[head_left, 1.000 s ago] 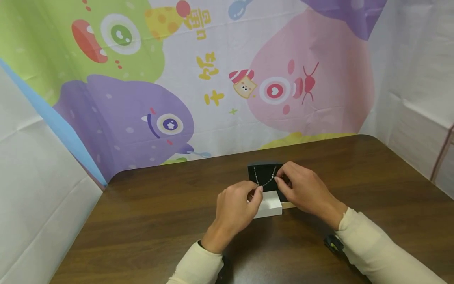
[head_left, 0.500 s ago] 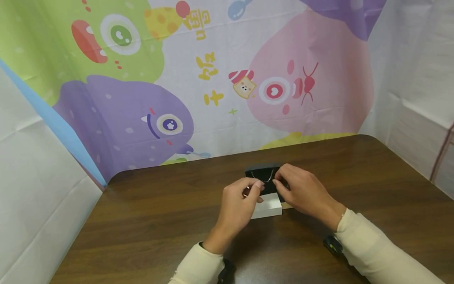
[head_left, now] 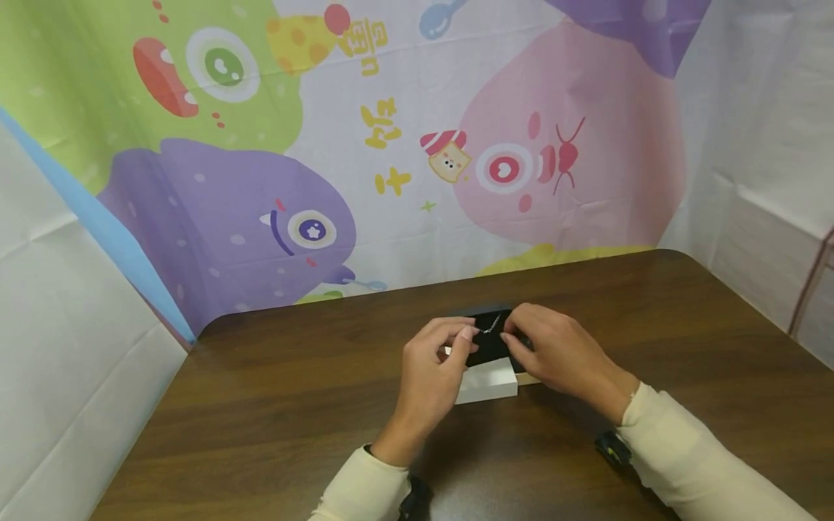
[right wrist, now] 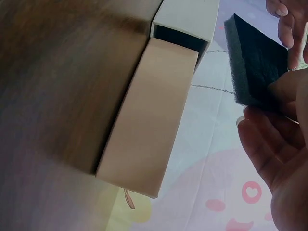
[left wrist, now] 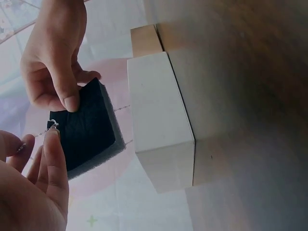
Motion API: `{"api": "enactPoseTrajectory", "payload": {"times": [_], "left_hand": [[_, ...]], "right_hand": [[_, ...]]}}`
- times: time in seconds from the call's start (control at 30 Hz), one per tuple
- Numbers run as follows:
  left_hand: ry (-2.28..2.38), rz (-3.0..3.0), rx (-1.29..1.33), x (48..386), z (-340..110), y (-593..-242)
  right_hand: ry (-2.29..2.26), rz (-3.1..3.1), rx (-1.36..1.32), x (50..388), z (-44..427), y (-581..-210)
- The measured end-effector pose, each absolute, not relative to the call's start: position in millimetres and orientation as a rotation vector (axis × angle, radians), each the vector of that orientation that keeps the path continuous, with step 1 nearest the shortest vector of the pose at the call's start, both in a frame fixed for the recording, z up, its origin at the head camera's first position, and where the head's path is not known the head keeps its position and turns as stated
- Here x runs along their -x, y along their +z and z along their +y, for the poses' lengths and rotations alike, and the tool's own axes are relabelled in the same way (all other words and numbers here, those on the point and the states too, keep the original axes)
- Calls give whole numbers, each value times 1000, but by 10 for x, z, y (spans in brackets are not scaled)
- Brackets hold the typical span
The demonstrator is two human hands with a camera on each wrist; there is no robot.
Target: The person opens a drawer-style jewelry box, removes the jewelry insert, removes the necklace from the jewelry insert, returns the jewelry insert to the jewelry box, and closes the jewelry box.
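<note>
Necklace (head_left: 492, 325): pinched by left hand (head_left: 426, 369), I see it slanting rightward across black pad (head_left: 490, 350) | pad: between hands, higher than white box (head_left: 485, 385), right hand (head_left: 554, 349) gripping its edge

The head view looks forward and down from well back, the tabletop (head_left: 280, 405) across its lower half, the printed cloth (head_left: 410, 116) above. Both wrist views look from close in and lie turned on their sides: the left one has the tabletop at frame right, the right one at frame left. These two share the white box (left wrist: 156, 98), centre in one and top in the other, and the black pad (left wrist: 91, 130), left of centre and upper right.
</note>
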State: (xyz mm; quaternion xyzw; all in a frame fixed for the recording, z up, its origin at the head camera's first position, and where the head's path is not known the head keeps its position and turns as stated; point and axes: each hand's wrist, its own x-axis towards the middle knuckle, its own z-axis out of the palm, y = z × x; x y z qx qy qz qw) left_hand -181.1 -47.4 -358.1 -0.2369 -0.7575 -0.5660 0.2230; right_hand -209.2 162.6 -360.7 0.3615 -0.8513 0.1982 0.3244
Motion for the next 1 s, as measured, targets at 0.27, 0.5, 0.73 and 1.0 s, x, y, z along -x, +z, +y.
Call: {"api": "enactPoseTrajectory", "payload": {"times": [0.27,0.5,0.73,1.0], "left_hand": [[-1614,-2037,640,1787,-477,-3547],[-1618,-2028,622,1667,-443,-3363],[-1581,-2041,606,1795,-475,-3540],[-1581,-2035,628,1817,-500,-3577]], "right_hand": [[518,-2240,-967,2093,1608,-3624],[517,-2237,-965,2086,1615,-3620],[519,-2231,-983,2076,1606,-3617],[507,-2201,-1016,2080,1593,-3622]]}}
